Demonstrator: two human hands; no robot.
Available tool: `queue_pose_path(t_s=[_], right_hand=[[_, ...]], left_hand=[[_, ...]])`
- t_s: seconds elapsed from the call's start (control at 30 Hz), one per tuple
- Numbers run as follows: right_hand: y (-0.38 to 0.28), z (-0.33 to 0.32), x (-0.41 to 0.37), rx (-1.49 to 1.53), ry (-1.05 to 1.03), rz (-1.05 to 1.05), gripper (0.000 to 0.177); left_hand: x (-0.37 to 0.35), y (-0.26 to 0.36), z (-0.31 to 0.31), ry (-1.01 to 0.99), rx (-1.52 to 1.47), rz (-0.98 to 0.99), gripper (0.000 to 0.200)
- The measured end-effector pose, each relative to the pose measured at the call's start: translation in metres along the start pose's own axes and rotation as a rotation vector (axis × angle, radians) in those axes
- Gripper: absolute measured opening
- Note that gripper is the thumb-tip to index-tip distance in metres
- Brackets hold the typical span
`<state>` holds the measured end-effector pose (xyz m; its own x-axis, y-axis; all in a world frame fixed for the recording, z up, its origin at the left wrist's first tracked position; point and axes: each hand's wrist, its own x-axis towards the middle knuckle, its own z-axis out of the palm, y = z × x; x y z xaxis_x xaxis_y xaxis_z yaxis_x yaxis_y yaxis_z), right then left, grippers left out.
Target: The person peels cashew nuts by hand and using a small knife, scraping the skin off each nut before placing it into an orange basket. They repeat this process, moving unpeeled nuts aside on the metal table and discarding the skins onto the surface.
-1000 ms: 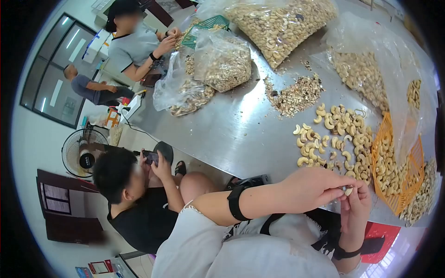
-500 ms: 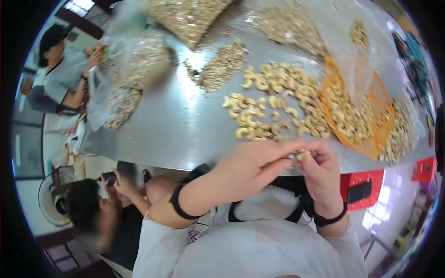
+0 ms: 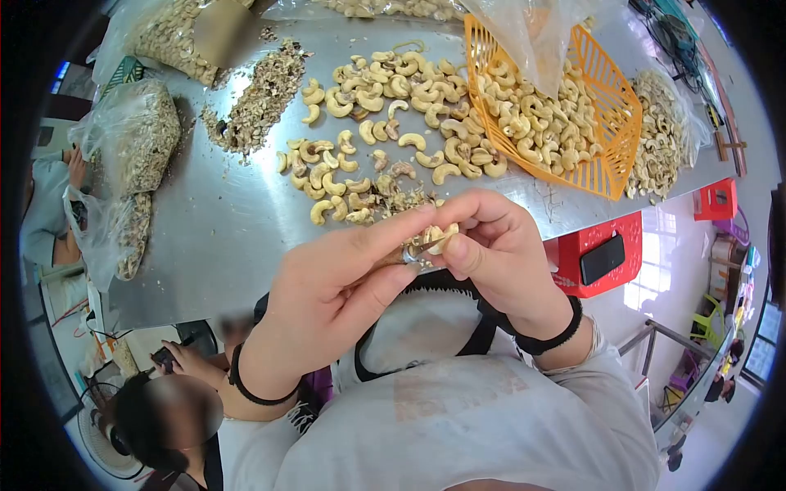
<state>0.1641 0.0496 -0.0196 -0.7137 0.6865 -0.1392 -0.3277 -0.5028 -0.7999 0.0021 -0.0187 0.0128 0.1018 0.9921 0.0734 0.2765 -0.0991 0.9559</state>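
My left hand (image 3: 332,266) is closed round a small knife (image 3: 411,253), whose metal collar and short blade stick out past my fingers. Between the thumb and fingers of my right hand (image 3: 503,258) is a pale cashew nut (image 3: 444,236). The blade meets the nut where both hands come together, just over the table's near edge. Beyond them, loose cashews (image 3: 409,86) lie spread on the metal table (image 3: 221,237). Small peelings (image 3: 401,199) and darker nut pieces lie closest to my fingers.
An orange slotted basket (image 3: 618,176) of cashews stands at the right, beside a bag of nuts (image 3: 655,135). Crumbs (image 3: 266,102) and filled plastic bags (image 3: 151,135) are at the left. A phone (image 3: 602,260) rests on a red stool (image 3: 565,266). Another person (image 3: 155,417) sits at lower left.
My view has turned, so the table's contents appear further left and the basket fuller in sight. Both hands still hold the knife and nut; the blade now shows more clearly.
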Motion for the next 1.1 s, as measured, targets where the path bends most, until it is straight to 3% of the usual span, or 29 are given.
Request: queue_pose_path(t_s=[0.2,0.27,0.4,0.47,0.5,0.57,0.6,0.67,0.87,1.1], right_hand=[[0.002,-0.004,0.001,0.028,-0.039,-0.011,0.019],[0.002,-0.005,0.001,0.002,-0.039,-0.031,0.019],[-0.001,-0.003,0.001,-0.011,-0.029,-0.014,0.019],[-0.002,-0.002,0.001,-0.032,-0.025,-0.029,0.018],[-0.003,0.000,0.001,-0.031,-0.023,-0.027,0.018],[-0.005,0.003,0.001,0.013,-0.035,-0.043,0.017],[-0.005,0.002,0.001,0.013,-0.034,-0.042,0.017],[-0.004,0.002,0.002,0.050,-0.079,-0.057,0.017],[-0.002,-0.005,0.002,0.016,-0.071,-0.048,0.016],[0.000,-0.004,0.003,-0.005,-0.050,-0.068,0.015]], left_hand=[[0.001,0.001,0.000,-0.018,0.050,-0.004,0.034],[0.003,-0.001,0.000,0.000,0.196,0.129,0.034],[0.006,-0.005,0.001,0.023,0.289,0.185,0.032],[0.007,-0.014,0.003,0.101,0.385,0.353,0.029],[0.006,-0.011,0.003,0.100,0.383,0.351,0.029],[0.003,-0.002,0.004,0.092,0.163,0.097,0.027],[0.003,0.000,0.003,0.092,0.162,0.097,0.027],[0.002,0.002,-0.001,0.016,-0.049,-0.086,0.034],[0.003,-0.003,0.002,0.044,-0.001,0.034,0.035],[0.003,-0.002,-0.001,0.009,0.108,0.021,0.033]])
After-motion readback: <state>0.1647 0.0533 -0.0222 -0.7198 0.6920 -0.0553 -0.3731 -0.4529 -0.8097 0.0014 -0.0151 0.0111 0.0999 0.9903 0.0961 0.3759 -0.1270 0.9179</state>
